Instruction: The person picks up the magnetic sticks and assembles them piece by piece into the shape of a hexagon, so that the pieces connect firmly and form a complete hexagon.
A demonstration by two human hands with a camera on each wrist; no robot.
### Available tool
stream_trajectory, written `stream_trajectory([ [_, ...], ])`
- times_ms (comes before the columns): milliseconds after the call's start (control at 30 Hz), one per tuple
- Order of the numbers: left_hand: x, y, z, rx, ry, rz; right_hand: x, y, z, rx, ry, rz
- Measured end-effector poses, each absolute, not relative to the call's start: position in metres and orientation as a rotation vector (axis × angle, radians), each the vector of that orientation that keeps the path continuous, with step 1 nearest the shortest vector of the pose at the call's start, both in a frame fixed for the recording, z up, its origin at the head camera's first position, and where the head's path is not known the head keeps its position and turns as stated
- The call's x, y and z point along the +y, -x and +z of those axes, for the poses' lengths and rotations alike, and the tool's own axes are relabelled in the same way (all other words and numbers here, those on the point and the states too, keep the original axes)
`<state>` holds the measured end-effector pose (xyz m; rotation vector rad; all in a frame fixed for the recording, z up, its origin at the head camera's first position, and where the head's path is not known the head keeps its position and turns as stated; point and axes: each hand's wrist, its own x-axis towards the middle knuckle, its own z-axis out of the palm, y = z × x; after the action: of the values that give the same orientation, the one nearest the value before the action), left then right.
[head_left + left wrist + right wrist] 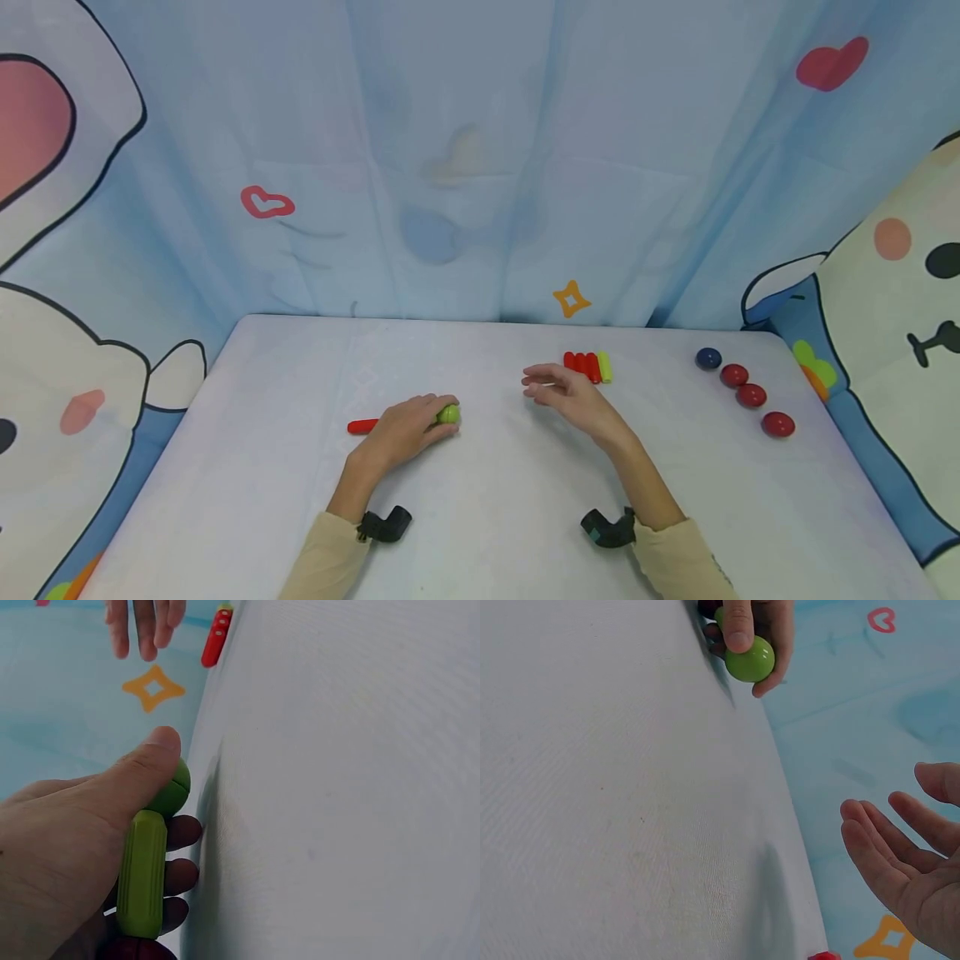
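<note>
The left hand [411,427], above the near-middle of the bench [480,525], has its fingers curled round a light-green rod [142,874], thumb on the green ball [174,793] at its end; a dark red ball [139,949] sits at the rod's other end. A red rod [363,427] projects beyond the hand; its joint is hidden. The right hand [570,398] is empty, fingers loosely spread, near the row of red rods [581,365] and one yellow-green rod [605,367]. Judged step: joining rods and balls, part-built. The next move likely calls for the right hand to pick another rod while the left steadies the piece.
</note>
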<state>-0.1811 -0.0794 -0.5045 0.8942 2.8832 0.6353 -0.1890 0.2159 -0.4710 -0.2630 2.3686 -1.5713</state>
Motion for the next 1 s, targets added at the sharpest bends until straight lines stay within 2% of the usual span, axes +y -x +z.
stream_trajectory([
  [500, -0.083, 0.182, -0.505, 2.889, -1.000, 0.601, 0.226, 0.192, -0.471, 2.361, 0.281, -1.604],
  [1000, -0.084, 0.183, -0.510, 2.933, -0.981, 0.673, 0.264, 0.200, -0.467, 2.495, 0.125, -1.605],
])
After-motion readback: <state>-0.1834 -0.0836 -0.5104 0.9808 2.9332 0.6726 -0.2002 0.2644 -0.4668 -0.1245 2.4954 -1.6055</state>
